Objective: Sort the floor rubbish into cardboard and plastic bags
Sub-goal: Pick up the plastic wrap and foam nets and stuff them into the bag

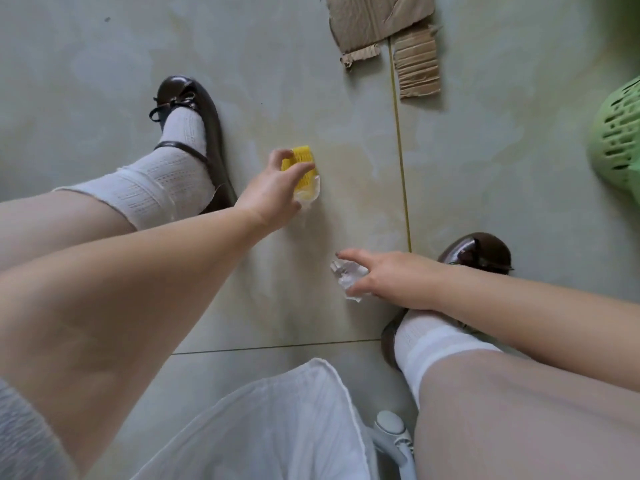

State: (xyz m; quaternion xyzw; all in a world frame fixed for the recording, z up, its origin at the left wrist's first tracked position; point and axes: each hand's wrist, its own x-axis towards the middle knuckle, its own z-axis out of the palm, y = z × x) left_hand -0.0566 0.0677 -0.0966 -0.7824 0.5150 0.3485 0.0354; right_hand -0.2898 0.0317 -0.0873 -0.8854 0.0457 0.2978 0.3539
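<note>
My left hand [273,192] closes its fingers round a yellow foam net sleeve [304,168] with a bit of clear plastic wrap [310,197] under it, at the middle of the tiled floor. My right hand [384,275] rests over a crumpled white paper scrap [348,275] lower down, thumb and fingers closed on its edges. Two torn pieces of cardboard lie at the top: a larger flat piece [374,19] and a smaller corrugated strip [417,64]. No bags are identifiable.
My two feet in dark brown shoes and white socks stand at left [187,133] and lower right [474,254]. A green mesh basket [620,136] sits at the right edge. White skirt fabric [277,427] and a grey chair caster [391,427] are at the bottom.
</note>
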